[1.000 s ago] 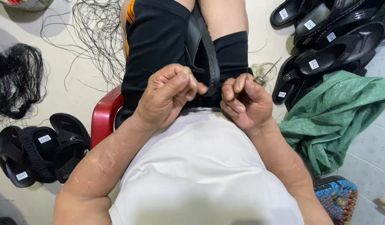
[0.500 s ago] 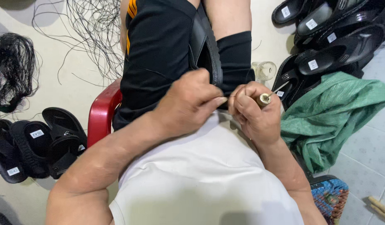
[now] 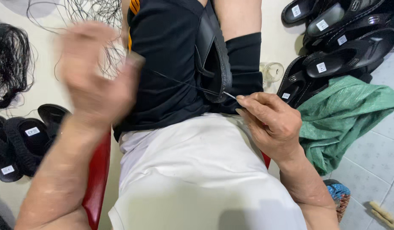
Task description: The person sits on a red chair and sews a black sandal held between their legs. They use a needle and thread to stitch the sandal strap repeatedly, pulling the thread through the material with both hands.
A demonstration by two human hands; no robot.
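Largest item first: black sandal (image 3: 214, 64) stands on edge between the knees, upper centre of frame, sole edge turned toward me.

Left hand (image 3: 94, 81), upper left, is smeared by motion. It seems closed around the black thread (image 3: 180, 83), but the blur is too heavy for me to tell how the fingers sit. The thread runs taut from that hand to the sandal's lower edge.

Right hand (image 3: 269, 121), centre right, has its fingers curled and pinching a thin metal needle or awl (image 3: 229, 95), tip at the sandal's rim.

Risks, as I judge them:
- Hard pull on a taut thread could snap it or tear the stitch hole.
- Sandal is held by the knees alone, so it could twist out under the tug.
- Tool tip sits close to the thigh; a slip would prick it.
- Loose black thread pile (image 3: 9, 64) at left could snag the working strand.
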